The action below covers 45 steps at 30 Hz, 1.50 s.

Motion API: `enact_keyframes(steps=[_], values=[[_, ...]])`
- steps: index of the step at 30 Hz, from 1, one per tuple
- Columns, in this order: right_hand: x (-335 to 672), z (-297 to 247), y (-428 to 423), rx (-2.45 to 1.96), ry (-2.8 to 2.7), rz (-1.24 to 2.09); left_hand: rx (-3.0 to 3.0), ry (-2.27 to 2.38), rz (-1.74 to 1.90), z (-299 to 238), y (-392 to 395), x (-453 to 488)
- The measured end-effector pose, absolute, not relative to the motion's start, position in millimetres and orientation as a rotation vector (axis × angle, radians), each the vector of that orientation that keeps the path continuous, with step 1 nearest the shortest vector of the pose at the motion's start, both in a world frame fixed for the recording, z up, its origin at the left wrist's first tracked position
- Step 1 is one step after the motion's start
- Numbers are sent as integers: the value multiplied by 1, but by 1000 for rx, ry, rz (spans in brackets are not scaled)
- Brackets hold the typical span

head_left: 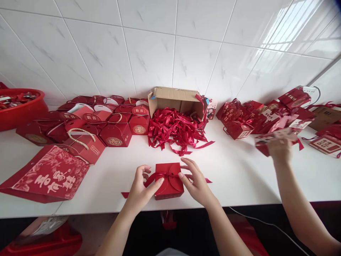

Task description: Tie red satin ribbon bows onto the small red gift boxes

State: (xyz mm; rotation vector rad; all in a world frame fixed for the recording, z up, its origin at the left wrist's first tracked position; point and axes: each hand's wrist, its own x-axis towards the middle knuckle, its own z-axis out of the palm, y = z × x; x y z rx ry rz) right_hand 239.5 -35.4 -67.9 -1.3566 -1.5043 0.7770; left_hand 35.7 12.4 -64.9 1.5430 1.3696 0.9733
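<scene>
A small red gift box with a flap top of curved, overlapping petals stands near the table's front edge. A red ribbon lies across its top, crossed at the middle. My left hand is at the box's left side, fingers curled and thumb against the ribbon, whose loose end shows beyond the wrist. On the right side, my right hand has its thumb on the ribbon at the box's edge, index finger extended. The ribbon's other end sticks out behind this hand.
Behind the box, many red ribbons spill from a cardboard box. Red gift boxes and a larger printed box stand left, near a red basin. At right, another person's hand reaches into piled red boxes.
</scene>
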Motion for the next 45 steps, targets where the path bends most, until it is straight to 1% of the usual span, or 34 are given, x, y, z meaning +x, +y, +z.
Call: enact_keyframes(steps=[3,5,8,11,17,20,23,26,29,33,35,38,41,45], values=[[249,-75,-37,-1511,-1399,922,1501,1247,696,-59,18,31],[255,-76,-36,-1508,-1425,1073,1458,1123,591,-56,20,30],[259,-74,-34,-1359,-1366,1245,1383,1020,644,-54,22,31],[262,-71,-34,-1228,-1271,1311,1347,1013,745,-56,23,32],[277,-73,-37,-1321,-1263,1192,1401,1048,800,-56,29,23],[284,-76,-40,-1320,-1272,1226,1436,1039,756,-58,30,21],[287,-75,-43,-1226,-1269,1271,1455,1046,721,-60,30,22],[286,-71,-44,-1110,-1257,1268,1548,1222,919,-57,27,25],[281,-62,-45,-1038,-1256,1240,1802,1264,1137,-45,20,34],[270,-44,-46,-1045,-1204,1225,2297,1001,1085,-29,10,59],[265,-35,-47,-1062,-1209,1237,2433,980,1071,-27,9,73],[263,-29,-50,-1109,-1260,1224,2418,1067,1179,-30,12,85],[264,-29,-51,-1246,-1310,1148,2308,1162,1284,-34,16,87],[256,-38,-40,-1319,-1458,1025,2256,1163,1227,-33,17,84]])
